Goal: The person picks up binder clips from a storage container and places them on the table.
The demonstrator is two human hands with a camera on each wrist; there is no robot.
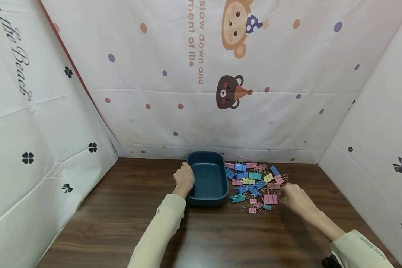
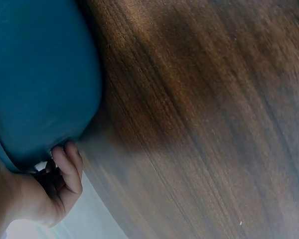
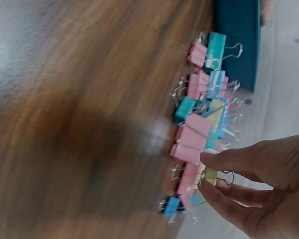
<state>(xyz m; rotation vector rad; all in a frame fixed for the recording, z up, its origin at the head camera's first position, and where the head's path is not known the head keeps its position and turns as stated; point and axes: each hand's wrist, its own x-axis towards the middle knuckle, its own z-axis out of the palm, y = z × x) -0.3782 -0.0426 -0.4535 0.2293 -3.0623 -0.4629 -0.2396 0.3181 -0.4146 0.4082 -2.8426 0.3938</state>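
My left hand (image 1: 185,176) grips the left wall of a dark teal plastic bin (image 1: 208,203), and the bin's inside shows bare in the head view. From the left wrist, curled fingers (image 2: 71,164) show against the bin's outer side. A spread of binder clips (image 1: 253,190) in pink, blue, teal and yellow lies just right of the bin. At the right edge of these clips is my right hand (image 1: 296,199). Its thumb and forefinger pinch a small yellow binder clip (image 3: 211,176), close beside a large pink clip (image 3: 194,135).
A dark wood-grain table (image 1: 120,216) carries everything. White printed cloth (image 1: 147,126) rises straight behind the bin and clips, with more white cloth walls (image 1: 375,149) along the left and right sides.
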